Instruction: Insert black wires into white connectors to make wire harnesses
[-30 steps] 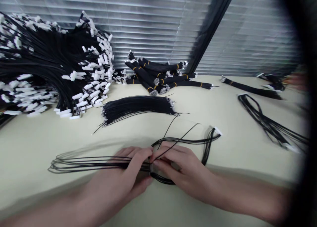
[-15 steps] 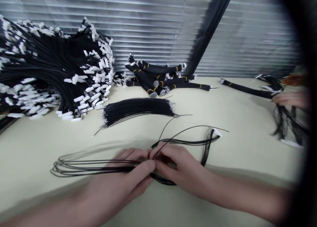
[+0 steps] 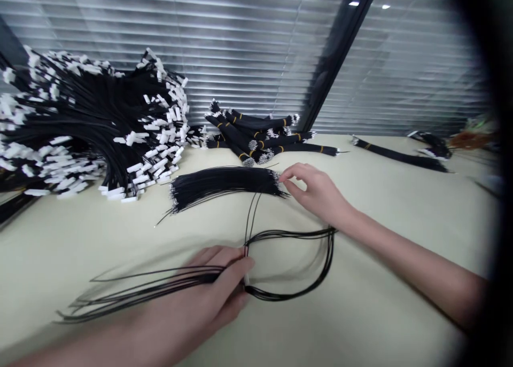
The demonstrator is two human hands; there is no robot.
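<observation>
My left hand [image 3: 212,292] rests near the front of the table, fingers pinched on a small white connector [image 3: 246,278] from which several thin black wires [image 3: 296,265] loop right and trail left. My right hand [image 3: 316,190] is further back, fingertips pinching at the tinned right end of a loose fan of black wires [image 3: 224,182]. Two wires rise from the connector toward that fan.
A big heap of black harnesses with white connectors [image 3: 80,132] fills the left of the cream table [image 3: 380,281]. Bundles tied with yellow bands [image 3: 256,134] lie by the window blinds. More bundles [image 3: 401,154] lie at the far right.
My right hand left the connector and reached back to the loose wire fan. The left hand stays on the connector. The view tilted up a little.
</observation>
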